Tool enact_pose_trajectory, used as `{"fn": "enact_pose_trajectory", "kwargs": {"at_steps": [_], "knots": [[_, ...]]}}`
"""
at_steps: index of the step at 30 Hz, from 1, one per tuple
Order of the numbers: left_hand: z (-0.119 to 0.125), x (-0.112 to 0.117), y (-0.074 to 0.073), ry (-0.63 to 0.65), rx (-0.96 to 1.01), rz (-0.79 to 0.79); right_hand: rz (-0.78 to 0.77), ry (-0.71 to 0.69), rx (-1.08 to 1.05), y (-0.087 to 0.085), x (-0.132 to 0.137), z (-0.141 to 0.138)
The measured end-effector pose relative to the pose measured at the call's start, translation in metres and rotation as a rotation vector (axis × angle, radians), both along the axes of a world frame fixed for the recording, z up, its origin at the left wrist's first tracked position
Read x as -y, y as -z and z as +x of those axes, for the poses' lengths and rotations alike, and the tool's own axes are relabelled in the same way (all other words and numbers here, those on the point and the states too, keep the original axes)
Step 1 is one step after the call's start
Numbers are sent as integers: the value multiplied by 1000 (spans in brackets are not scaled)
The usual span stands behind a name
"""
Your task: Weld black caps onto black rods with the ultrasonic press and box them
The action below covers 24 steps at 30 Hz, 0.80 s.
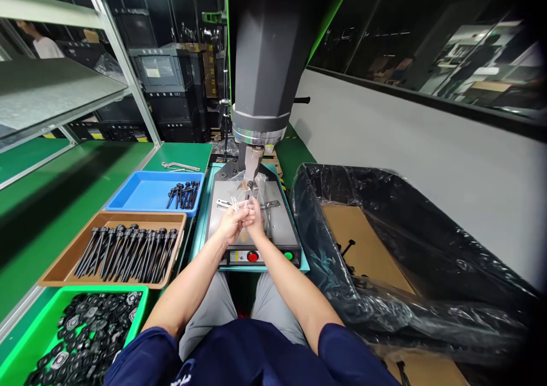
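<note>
My left hand point(233, 224) is closed, fingertips pinched around thin white strands point(236, 204), which look like string or ties. Against it, my right hand point(256, 218) has its fingers bent inward; what they hold, if anything, is hard to make out. Both hands are over the grey base plate point(277, 232) of a press-like machine point(267, 61). Just beyond the fingertips, a small dark part point(250, 185) sits under the metal tool head point(253, 161). Clear plastic film point(265, 195) hangs around it. Metal bars point(271, 204) lie on the plate beside the hands.
To the left stand a blue tray point(137, 189) with black bolt-like parts, a brown tray point(60, 266) of longer ones and a green bin point(141, 312) of black round pieces. A wrench point(182, 165) lies behind. On the right is a box lined with black plastic point(384, 203). Red point(252, 256) and green buttons point(289, 255) face me.
</note>
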<state>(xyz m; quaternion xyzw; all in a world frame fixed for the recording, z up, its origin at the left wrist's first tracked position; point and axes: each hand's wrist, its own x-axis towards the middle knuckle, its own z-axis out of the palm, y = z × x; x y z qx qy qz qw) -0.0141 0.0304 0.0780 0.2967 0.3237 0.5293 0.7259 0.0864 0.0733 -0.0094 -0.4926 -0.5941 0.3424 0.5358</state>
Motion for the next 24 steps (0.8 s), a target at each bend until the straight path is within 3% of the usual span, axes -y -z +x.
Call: {"fn": "enact_pose_trajectory", "kwargs": {"at_steps": [4, 7, 16, 24], "knots": [[-1, 0, -1, 31, -16, 11, 72, 256, 115, -19, -21, 20], [2, -1, -1, 38, -27, 4, 174, 342, 277, -33, -40, 25], [4, -8, -2, 35, 1, 14, 84, 257, 352, -63, -70, 24], [-5, -13, -6, -8, 48, 28, 134, 288, 354, -69, -70, 30]]}}
